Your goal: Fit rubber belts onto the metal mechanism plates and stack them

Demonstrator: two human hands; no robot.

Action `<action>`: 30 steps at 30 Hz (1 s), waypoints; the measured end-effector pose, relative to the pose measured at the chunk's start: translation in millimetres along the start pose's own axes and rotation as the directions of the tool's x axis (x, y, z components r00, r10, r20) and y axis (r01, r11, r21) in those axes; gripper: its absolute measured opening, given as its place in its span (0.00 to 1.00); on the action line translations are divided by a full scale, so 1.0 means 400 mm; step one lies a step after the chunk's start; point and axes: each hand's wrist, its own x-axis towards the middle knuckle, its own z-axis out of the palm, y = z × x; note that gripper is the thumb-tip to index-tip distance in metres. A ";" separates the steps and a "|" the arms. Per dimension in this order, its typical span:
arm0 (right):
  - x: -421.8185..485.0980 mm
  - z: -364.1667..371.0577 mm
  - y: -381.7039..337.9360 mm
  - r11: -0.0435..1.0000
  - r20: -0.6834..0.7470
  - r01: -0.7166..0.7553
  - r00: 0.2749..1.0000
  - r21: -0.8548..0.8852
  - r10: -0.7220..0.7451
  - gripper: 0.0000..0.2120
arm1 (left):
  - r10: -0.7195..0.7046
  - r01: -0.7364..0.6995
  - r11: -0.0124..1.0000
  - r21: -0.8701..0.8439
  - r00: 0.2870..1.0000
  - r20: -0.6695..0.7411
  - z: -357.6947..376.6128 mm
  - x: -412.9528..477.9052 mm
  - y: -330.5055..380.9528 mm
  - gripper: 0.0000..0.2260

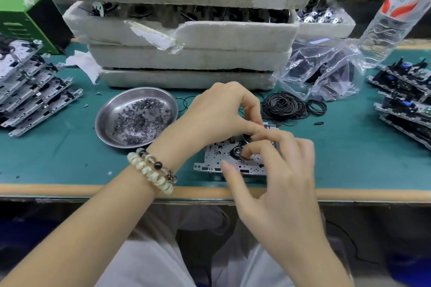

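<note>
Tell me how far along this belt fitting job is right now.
Done, seemingly: a left stack and a right stack of plates, though which carry belts I cannot tell. In hand: the left hand holds one metal plate while the right hand works at its pulley. Left: a pile of loose belts behind it.

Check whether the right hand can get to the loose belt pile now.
Probably yes: the belt pile lies just beyond the right hand, no obstacle between, though its fingers work on the plate.

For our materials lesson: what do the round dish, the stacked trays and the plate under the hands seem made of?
Dish: likely steel, shiny reflective sheen. Trays: white foam, probably; crumbly torn edges. Plate: thin sheet metal, matte silver, punched holes.
</note>
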 end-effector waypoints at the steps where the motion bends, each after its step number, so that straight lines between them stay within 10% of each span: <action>1: 0.001 0.004 -0.009 1.000 0.009 0.013 1.000 0.005 -0.013 0.15 | 0.008 -0.008 1.000 0.006 1.000 0.000 0.000 0.002 -0.002 0.09; 14: 0.028 -0.004 0.012 0.915 0.005 0.343 0.937 -0.212 -0.350 0.19 | 0.046 -0.046 0.999 -0.009 0.999 -0.006 -0.003 -0.001 -0.003 0.08; 22: 0.004 -0.072 0.106 0.992 -0.189 0.071 0.978 -0.108 -0.091 0.09 | 0.283 -0.237 0.947 0.218 0.935 -0.213 0.008 -0.063 -0.026 0.11; 30: 0.009 -0.121 0.140 0.982 0.196 -0.175 0.963 -0.076 0.187 0.20 | 0.305 -0.301 0.951 0.067 0.950 -0.064 0.014 -0.121 -0.027 0.24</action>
